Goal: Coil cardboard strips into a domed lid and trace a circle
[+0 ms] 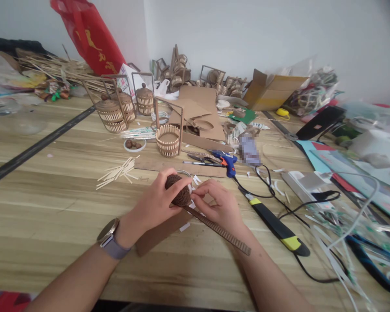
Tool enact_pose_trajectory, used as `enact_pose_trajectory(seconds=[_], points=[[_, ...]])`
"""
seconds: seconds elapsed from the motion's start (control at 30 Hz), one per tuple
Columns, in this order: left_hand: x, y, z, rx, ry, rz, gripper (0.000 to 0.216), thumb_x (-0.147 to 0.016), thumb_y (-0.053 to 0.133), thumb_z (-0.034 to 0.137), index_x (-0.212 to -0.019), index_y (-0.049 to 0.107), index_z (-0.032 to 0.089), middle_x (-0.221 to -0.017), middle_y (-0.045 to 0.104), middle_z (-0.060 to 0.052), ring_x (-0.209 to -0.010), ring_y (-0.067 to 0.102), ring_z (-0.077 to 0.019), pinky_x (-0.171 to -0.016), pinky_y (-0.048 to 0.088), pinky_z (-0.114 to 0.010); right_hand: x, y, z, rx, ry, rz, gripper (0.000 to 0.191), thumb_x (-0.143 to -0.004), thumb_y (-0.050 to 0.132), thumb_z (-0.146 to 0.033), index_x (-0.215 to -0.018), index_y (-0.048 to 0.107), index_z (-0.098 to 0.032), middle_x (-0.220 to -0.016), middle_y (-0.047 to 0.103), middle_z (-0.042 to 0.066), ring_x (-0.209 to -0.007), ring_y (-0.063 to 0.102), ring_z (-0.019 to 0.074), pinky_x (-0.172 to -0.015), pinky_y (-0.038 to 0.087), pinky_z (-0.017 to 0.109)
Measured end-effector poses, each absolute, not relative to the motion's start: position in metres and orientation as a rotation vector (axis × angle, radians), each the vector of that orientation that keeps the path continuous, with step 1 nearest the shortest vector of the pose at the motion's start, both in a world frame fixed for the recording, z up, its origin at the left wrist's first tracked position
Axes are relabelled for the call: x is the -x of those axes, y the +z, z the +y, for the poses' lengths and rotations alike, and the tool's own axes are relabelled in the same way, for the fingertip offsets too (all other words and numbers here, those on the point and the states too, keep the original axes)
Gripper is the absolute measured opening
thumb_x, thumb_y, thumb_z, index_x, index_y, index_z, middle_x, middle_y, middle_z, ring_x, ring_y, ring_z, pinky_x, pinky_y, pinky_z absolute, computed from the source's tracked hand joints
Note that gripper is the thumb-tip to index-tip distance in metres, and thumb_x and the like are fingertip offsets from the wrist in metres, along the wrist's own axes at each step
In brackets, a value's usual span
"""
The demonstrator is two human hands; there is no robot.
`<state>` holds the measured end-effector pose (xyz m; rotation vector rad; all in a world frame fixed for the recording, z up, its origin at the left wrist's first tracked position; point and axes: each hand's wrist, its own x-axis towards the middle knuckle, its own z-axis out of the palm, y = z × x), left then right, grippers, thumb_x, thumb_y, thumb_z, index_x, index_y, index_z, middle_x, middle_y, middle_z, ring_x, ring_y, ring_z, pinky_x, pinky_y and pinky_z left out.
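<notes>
My left hand (157,197) is wrapped around a dark brown coil (178,197) that looks like rolled corrugated cardboard. From the coil's lower edge a ribbed cardboard strip (221,229) runs down to the right, over my right wrist. My right hand (217,201) pinches at the coil's right edge, close to a small white bit; what lies between its fingertips is too small to name. Part of a pale ring (184,173) shows just behind the coil. Beneath my hands lies a flat piece of brown cardboard (156,236) on the wooden table.
An open slatted basket (168,145) stands ahead, with lidded baskets (110,113) to its left. Loose sticks (118,172) lie at left. A blue glue gun (226,161), a utility knife (277,225) and black cables are at right. Cardboard sheets (198,97) lie behind.
</notes>
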<state>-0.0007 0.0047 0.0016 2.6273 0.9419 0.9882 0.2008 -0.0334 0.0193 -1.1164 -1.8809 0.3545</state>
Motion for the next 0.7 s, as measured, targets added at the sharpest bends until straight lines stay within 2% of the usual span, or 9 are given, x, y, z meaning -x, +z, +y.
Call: enact_pose_trajectory(seconds=[0.37, 0.7], points=[[-0.0004, 0.0005, 0.0034, -2.623, 0.985, 0.964, 0.071, -0.073, 0.072, 0.008, -0.136, 0.048, 0.032, -0.13, 0.04, -0.01, -0.118, 0.053, -0.0303, -0.097, 0.056, -0.046, -0.1998, 0.0204, -0.0351, 1.144, 0.405, -1.838, 0.014, -0.087, 0.062, -0.02, -0.073, 0.063, -0.024, -0.071, 0.069, 0.002, -0.068, 0.065, 0.0195, -0.064, 0.05, 0.031], [-0.0003, 0.0, 0.0025, -2.674, 0.971, 0.963, 0.072, -0.074, 0.072, 0.01, -0.137, 0.043, 0.032, -0.13, 0.038, -0.011, -0.117, 0.054, -0.0319, -0.095, 0.058, -0.048, -0.2005, 0.0147, -0.0317, 1.105, 0.349, -1.879, 0.015, -0.087, 0.061, -0.019, -0.074, 0.062, -0.024, -0.07, 0.068, 0.002, -0.068, 0.064, 0.0186, -0.063, 0.05, 0.03]])
